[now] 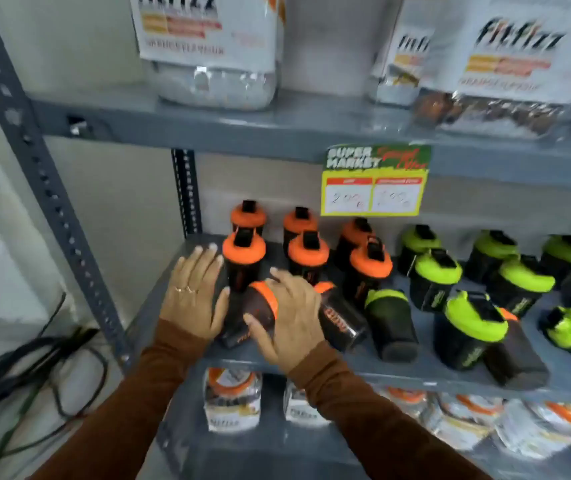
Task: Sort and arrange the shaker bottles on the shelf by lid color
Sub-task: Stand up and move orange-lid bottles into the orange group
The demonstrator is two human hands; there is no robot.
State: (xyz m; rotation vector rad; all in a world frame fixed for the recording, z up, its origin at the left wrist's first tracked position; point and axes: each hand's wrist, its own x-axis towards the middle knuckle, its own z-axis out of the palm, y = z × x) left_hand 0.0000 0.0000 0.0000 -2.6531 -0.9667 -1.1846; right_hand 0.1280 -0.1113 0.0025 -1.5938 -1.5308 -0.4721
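Black shaker bottles stand on the grey middle shelf (398,374). Several orange-lidded bottles (308,252) are grouped at the left, several green-lidded bottles (438,268) at the right. My right hand (291,317) grips a tilted orange-lidded bottle (259,308) at the front left. My left hand (195,294) lies flat and open against the side of an upright orange-lidded bottle (244,258). Another orange-lidded bottle (341,317) lies on its side just right of my right hand. A green-lidded bottle (389,320) stands beside it. One orange lid (508,314) peeks out behind a green-lidded bottle (471,320) at the front right.
A yellow and green price tag (375,180) hangs from the upper shelf edge. White powder bags (207,46) sit on the top shelf, and more bags (232,400) on the shelf below. The perforated grey upright (38,168) stands at left, with black cables (34,355) on the floor.
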